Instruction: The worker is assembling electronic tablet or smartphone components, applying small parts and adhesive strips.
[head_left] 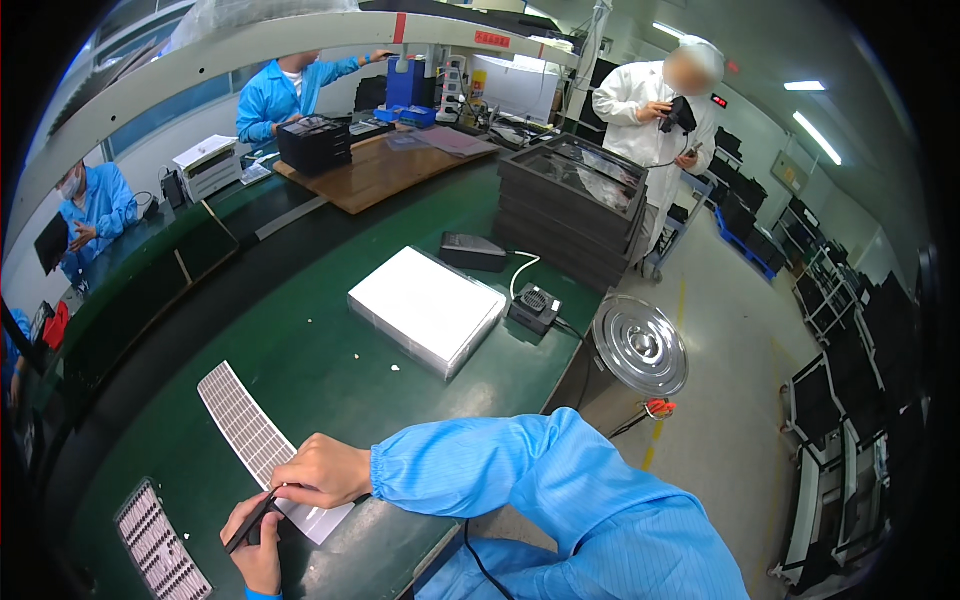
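Note:
My left hand (256, 548) is closed around a small, flat black part (252, 520), tilted up near the front edge of the green table. Bent over that part's upper edge, my right hand (325, 472) has its fingertips pinched together against it; whether a tiny piece sits between them is hidden. Beneath my right hand lies a long white sheet of small labels (245, 425), its near end blank and glossy. To the left of my hands rests a card (160, 540) with rows of small dark and white pieces.
A white-topped stack (428, 305) sits mid-table. Behind it are a black wedge-shaped device (473, 251) and a small black box (535, 308) with cables. Dark trays (570, 205) are piled at the far right corner. A lidded metal bin (640, 345) stands beside the table. Several co-workers are beyond.

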